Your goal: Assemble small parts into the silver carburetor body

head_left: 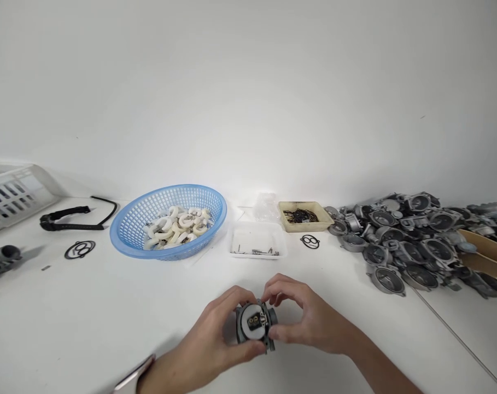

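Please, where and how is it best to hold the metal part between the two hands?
Grip the metal part by its outer sides, left hand from the left and right hand from the right; its open face points up, exposing the white insert, which is probably better not pressed.

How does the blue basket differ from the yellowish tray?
The basket is blue and rounded; the tray is yellowish and rectangular.
The basket is clearly larger than the tray.
The basket's wall is full of holes, while the tray's looks solid.
The basket holds pale curved pieces; the tray holds a tangle of thin black loops.
Both are open-topped and stand on the table.
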Tool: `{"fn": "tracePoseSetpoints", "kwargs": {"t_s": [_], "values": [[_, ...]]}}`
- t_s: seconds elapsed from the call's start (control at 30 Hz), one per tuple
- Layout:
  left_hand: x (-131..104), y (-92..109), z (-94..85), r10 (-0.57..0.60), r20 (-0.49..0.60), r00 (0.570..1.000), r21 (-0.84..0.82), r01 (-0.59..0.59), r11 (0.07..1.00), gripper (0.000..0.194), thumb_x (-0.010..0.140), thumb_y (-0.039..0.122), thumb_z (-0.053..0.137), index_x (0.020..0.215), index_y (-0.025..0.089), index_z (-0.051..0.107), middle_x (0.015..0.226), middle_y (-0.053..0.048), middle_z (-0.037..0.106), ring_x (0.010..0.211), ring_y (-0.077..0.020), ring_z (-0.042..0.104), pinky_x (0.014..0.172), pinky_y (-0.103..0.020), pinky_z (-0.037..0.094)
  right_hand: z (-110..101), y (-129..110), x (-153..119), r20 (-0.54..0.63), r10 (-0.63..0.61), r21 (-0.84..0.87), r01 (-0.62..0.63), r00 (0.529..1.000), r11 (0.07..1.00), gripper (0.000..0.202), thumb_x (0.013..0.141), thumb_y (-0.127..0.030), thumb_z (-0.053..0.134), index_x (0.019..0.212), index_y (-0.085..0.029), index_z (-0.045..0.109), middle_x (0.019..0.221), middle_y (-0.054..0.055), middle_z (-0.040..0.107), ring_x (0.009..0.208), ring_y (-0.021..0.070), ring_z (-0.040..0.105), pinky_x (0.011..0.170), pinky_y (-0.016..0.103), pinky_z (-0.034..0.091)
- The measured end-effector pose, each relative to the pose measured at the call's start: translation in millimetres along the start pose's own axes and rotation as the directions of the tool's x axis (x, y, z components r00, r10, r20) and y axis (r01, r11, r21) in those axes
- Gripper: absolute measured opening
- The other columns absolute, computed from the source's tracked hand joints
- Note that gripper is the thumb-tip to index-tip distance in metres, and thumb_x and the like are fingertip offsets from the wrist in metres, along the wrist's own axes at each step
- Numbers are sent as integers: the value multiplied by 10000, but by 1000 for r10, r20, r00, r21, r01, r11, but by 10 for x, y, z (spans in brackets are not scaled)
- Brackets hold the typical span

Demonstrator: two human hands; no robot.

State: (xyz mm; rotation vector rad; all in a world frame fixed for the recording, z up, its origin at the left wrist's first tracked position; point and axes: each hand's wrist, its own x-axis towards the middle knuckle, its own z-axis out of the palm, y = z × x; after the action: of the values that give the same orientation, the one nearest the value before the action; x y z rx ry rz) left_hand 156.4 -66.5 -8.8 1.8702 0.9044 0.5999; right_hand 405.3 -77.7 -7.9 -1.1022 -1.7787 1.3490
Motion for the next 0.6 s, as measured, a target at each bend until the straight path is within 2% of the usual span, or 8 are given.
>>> {"fn": "tracePoseSetpoints", "kwargs": {"t_s": [0.1,0.23,0.5,0.6], "values": [[6,-60,1,26,-8,1000,30,-26,999,378,809,254,833,1135,260,641,1082,0,691,965,-221,633,856,-323,483,31,-21,-16,-37,-10,-85,7,999,996,312,773,-208,861,1056,-271,746,1087,15,655,1009,222,595,937,354,485],[8,-113,12,55,-1,999,61,-54,997,363,832,276,827,1142,270,636,1079,5,684,954,-214,636,838,-311,483,62,-41,-26,-34,-30,-98,27,999,995,235,802,-170,835,999,-267,752,1095,14,652,994,205,601,931,329,488],[17,-117,6,43,32,999,99,-46,994,366,863,249,760,1201,285,624,1136,-13,698,997,-235,651,853,-322,512,68,-58,-31,-56,-71,-98,65,996,993,290,758,-124,845,1006,-250,765,1087,18,650,973,193,606,921,313,503],[24,-153,-1,77,43,996,102,-81,992,467,816,227,779,1251,287,619,1182,-29,699,1042,-256,663,877,-333,534,70,-52,-26,-59,-88,-110,81,994,991,289,755,-120,837,1002,-250,760,1079,19,652,961,196,601,913,318,504]]}}
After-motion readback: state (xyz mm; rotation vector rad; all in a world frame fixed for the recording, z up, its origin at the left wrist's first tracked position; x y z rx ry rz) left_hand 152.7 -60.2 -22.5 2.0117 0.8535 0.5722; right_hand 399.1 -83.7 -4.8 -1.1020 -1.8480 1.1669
